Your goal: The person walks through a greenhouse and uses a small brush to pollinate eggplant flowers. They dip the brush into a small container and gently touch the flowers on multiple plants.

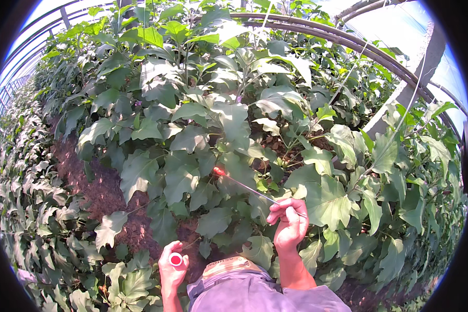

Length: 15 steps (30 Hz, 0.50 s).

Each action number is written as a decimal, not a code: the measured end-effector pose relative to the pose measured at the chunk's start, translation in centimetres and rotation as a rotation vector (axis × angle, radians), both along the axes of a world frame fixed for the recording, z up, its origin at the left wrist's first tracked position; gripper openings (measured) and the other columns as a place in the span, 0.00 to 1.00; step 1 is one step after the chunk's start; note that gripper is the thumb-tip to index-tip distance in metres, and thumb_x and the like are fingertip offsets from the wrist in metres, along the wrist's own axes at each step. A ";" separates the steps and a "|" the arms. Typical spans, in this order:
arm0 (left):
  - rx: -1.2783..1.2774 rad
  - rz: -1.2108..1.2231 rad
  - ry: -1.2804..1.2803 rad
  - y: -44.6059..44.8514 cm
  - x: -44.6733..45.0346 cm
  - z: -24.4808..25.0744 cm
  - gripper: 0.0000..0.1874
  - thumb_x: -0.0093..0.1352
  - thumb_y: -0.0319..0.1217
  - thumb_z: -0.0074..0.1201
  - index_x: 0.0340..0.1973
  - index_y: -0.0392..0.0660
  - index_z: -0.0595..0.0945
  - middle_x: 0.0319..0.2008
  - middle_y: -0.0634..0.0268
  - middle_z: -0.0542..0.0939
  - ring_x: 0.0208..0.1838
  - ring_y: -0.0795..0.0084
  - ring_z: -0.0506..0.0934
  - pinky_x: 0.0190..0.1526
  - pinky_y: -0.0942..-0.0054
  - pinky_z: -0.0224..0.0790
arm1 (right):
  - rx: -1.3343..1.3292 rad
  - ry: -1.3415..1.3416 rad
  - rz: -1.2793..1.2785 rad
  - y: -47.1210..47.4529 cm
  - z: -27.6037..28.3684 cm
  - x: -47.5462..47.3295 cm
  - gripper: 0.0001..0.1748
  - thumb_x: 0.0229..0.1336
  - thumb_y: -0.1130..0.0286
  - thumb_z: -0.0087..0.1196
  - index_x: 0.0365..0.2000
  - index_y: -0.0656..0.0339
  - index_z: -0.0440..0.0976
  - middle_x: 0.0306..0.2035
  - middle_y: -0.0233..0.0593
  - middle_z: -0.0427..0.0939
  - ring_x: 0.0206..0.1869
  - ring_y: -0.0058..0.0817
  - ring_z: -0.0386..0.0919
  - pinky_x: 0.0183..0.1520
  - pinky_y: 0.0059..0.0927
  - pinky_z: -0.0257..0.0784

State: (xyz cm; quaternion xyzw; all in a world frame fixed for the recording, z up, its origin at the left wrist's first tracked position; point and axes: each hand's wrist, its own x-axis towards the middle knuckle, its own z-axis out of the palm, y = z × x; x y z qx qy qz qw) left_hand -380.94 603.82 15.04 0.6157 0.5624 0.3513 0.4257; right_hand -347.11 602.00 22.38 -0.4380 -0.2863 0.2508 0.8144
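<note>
My right hand [290, 222] pinches a thin stick [253, 190] between thumb and fingers. The stick slants up to the left, and its red tip [219, 171] is among broad green leaves. Lower and to the left, my left hand [172, 269] holds a small white container [175, 259] with red contents, its round mouth facing the camera. Leafy plants that look like eggplants [183, 179] stand before me, with a small purple flower [239, 99] higher up. Whether the tip touches a leaf or stem, I cannot tell.
Curved poles [335, 37] arch over the plants at the upper right, beside a slanted grey post [403, 89]. A pale string [409, 105] hangs down to the plants there. Bare reddish soil [97, 187] shows at the left, with another leafy row [19, 175] beyond it.
</note>
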 end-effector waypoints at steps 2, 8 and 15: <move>-0.022 -0.004 -0.041 0.7 0.2 -0.3 0.35 0.65 0.19 0.69 0.70 0.41 0.80 0.59 0.56 0.87 0.57 0.66 0.86 0.62 0.64 0.82 | 0.018 0.013 0.026 0.8 -0.5 0.3 0.11 0.78 0.71 0.47 0.46 0.69 0.76 0.40 0.54 0.87 0.29 0.31 0.84 0.33 0.30 0.79; -0.188 -0.083 -0.348 5.3 2.6 -0.4 0.55 0.68 0.21 0.69 0.88 0.50 0.59 0.70 0.47 0.81 0.59 0.71 0.85 0.61 0.69 0.81 | 0.014 -0.003 -0.029 1.1 -0.6 0.2 0.13 0.78 0.68 0.48 0.46 0.69 0.77 0.39 0.52 0.88 0.27 0.31 0.83 0.32 0.30 0.78; -0.155 -0.223 -0.541 14.6 6.5 -5.4 0.59 0.67 0.19 0.69 0.89 0.43 0.52 0.76 0.52 0.78 0.56 0.73 0.85 0.59 0.71 0.81 | 0.014 -0.018 -0.164 -0.3 -0.5 0.0 0.12 0.80 0.67 0.48 0.46 0.67 0.76 0.37 0.50 0.86 0.25 0.30 0.81 0.30 0.27 0.77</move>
